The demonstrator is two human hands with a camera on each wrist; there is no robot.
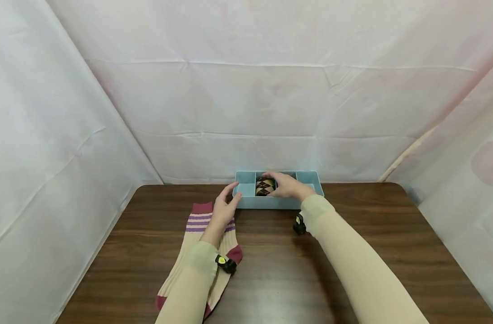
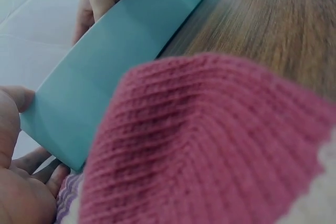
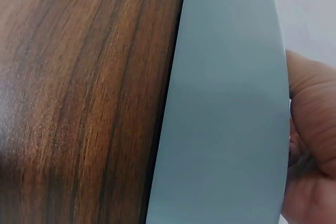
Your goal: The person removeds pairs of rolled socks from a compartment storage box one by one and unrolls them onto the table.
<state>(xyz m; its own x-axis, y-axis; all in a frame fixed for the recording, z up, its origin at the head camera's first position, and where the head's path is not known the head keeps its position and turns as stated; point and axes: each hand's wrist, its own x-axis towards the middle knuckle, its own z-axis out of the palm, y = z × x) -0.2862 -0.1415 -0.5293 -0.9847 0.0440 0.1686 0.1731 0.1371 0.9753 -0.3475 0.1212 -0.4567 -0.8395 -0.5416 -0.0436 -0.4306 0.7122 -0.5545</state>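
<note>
A light blue three-compartment box stands at the table's back edge. In its middle compartment sits a rolled argyle-patterned sock in dark brown and cream. My right hand reaches in from the right and grips the roll, fingers at its far side and thumb at its near side. At the box's left end, my left hand has thumb and fingers spread, with the thumb right at the front corner. Under the left forearm lies a pair of cream socks with maroon ends and purple stripes.
The dark wood table extends to the right of the box. White cloth hangs behind the table and along both sides. Each sleeve carries a small black wrist camera. A maroon sock part fills much of the left wrist view.
</note>
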